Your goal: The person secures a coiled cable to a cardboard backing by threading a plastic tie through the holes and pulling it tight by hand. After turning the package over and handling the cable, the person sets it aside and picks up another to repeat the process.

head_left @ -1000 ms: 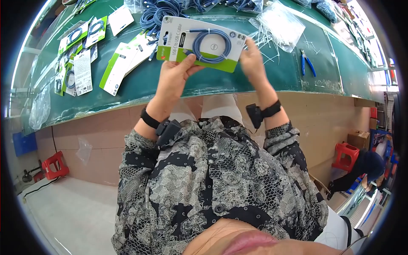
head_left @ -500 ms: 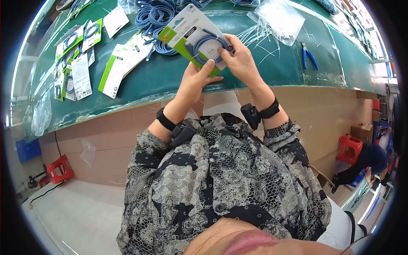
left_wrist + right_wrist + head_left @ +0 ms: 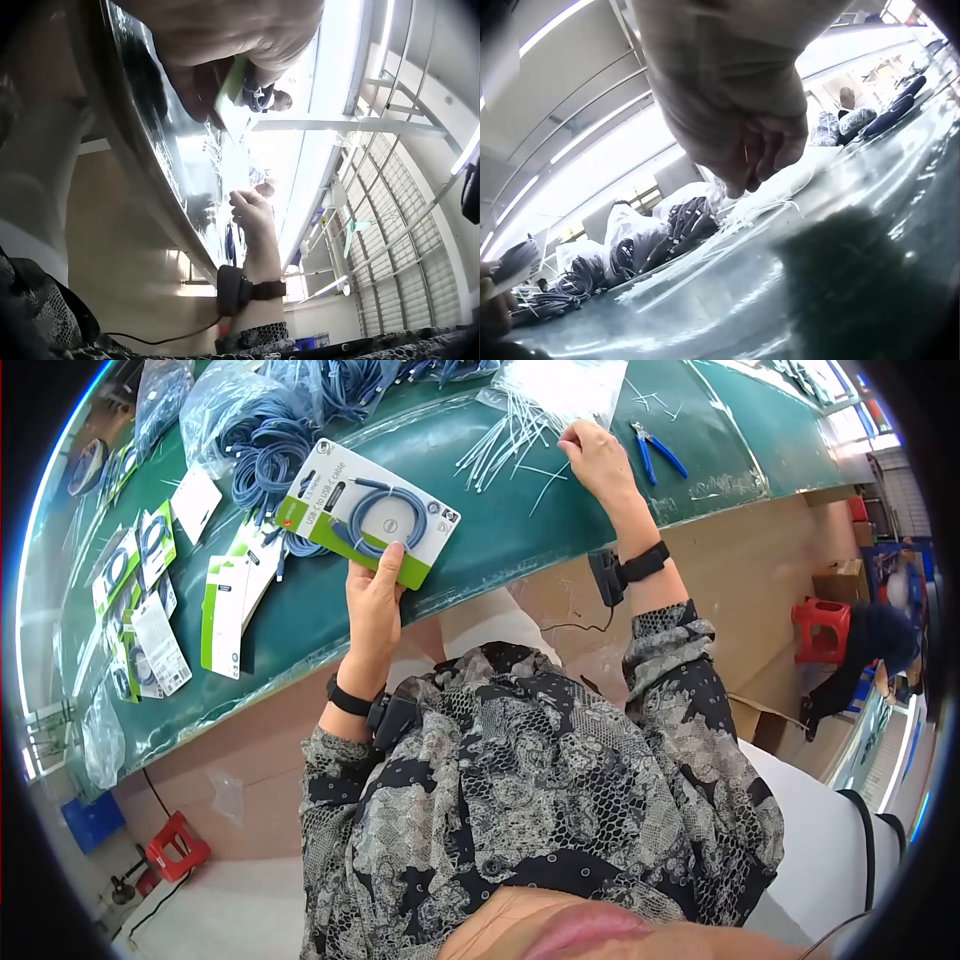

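The left hand [image 3: 374, 598] pinches the packaging card [image 3: 390, 520] near its lower edge, thumb lying on the front face. The card is held above the green table [image 3: 480, 550], left of centre in the upper half of the head view, slanting down toward the right. A coiled blue cable [image 3: 354, 520] is mounted on its front, and printed text reads "USB-C to USB-C cable".

The right hand [image 3: 602, 460] is at upper right of centre, fingers curled in, beside the loose white cable ties [image 3: 507, 442]. Whether it pinches a tie cannot be told from any view. Blue-handled pliers [image 3: 646, 460] lie just to its right, and a clear plastic bag [image 3: 580, 388] lies above it in the frame.

At upper left, bundles of blue cables [image 3: 262, 468] are heaped beyond the held card. Below them lie overlapping cards [image 3: 226, 610]; packaged cables [image 3: 152, 640] are piled at the far left. A red stool [image 3: 822, 628] stands at the right of the frame.
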